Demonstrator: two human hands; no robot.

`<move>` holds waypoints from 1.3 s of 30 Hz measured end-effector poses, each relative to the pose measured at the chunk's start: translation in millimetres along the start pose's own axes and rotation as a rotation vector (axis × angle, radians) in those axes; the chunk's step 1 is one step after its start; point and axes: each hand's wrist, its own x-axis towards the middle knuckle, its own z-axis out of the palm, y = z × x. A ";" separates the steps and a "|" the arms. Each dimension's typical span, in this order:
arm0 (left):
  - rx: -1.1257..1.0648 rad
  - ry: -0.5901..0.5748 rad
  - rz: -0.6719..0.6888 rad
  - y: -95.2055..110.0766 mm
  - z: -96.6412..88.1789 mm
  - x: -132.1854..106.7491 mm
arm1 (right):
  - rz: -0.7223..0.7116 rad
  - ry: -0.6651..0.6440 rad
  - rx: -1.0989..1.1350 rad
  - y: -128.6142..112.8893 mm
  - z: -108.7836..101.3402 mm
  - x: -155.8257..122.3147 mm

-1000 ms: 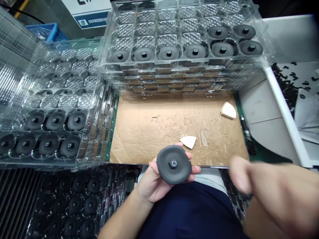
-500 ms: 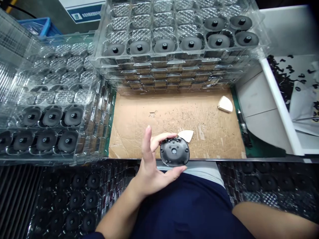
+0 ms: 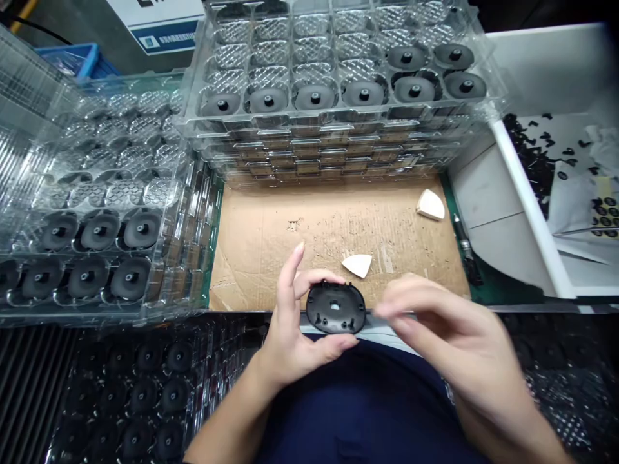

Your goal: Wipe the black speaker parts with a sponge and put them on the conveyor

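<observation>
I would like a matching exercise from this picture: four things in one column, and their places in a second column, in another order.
Things:
1. Black round part
2. Cream wedge nearest the hands
3. Dark-handled hand tool
4. Blue crate

Places:
A. On the green mat
B. Behind the clear plastic trays at the far left
C. Held in the left hand
D. On the cardboard sheet

Pairs: 1-C, 2-D, 3-A, 4-B

Navy trousers (image 3: 358,406), grey shirt hem (image 3: 382,334), bare left hand (image 3: 290,338), bare right hand (image 3: 440,322)
</observation>
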 end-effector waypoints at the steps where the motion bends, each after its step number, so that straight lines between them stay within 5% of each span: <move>1: -0.032 -0.017 -0.027 0.7 0.4 -0.1 | 0.026 -0.008 0.040 -2.9 5.3 17.7; 4: -0.095 -0.082 -0.103 2.5 1.2 0.7 | 0.122 -0.086 0.197 -9.1 13.0 40.4; 17: -0.341 -0.332 -0.402 6.7 0.6 2.2 | 0.342 -0.436 0.662 -7.0 0.8 44.7; 27: -0.233 -0.308 -0.294 2.1 1.2 5.1 | 0.407 -0.323 0.654 2.7 -2.2 34.1; 39: -0.035 -0.156 -0.050 -2.4 6.5 2.3 | 0.337 -0.086 0.340 14.9 -8.1 29.9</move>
